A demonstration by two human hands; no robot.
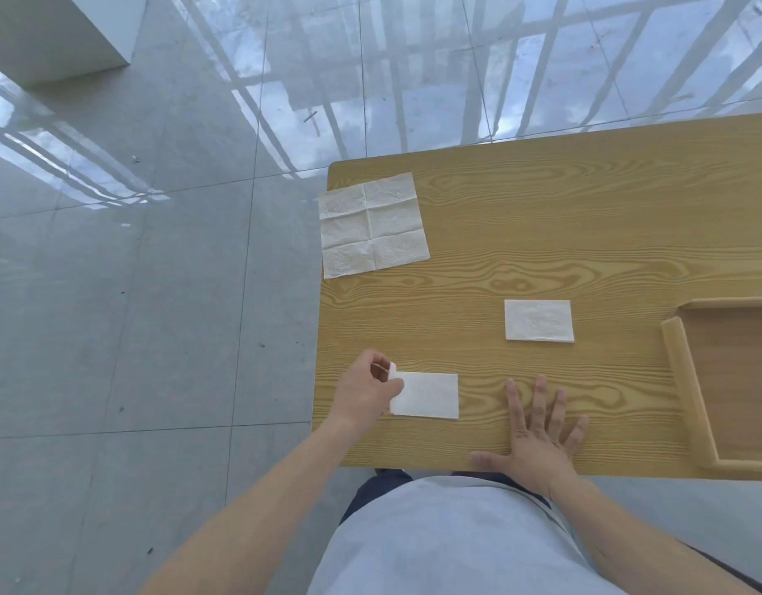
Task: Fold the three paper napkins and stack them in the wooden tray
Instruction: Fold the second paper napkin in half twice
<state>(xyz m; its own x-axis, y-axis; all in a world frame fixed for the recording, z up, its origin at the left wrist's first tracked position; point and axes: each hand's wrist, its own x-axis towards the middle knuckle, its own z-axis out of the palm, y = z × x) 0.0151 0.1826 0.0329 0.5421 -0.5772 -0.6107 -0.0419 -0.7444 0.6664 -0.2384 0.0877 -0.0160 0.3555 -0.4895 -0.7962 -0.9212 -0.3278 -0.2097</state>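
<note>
1. Near folded napkin [428,396]: lies flat by the table's [585,234] near-left corner, long axis running left to right along the near edge.
2. Left hand [368,390]: fingers pinched together on the left end of this napkin, lifting that end slightly.
3. Right hand [538,440]: flat on the table, fingers spread, holding nothing, to the right of the near folded napkin and apart from it.
4. Second folded napkin [538,320]: farther in and rightward, same left-to-right axis, beyond the right hand.
5. Unfolded napkin [372,225]: spread open at the far-left corner, its left edge overhanging the table edge.
6. Wooden tray [681,380]: at the right edge of view, partly cropped, interior bare; open tabletop separates it from both folded napkins.
</note>
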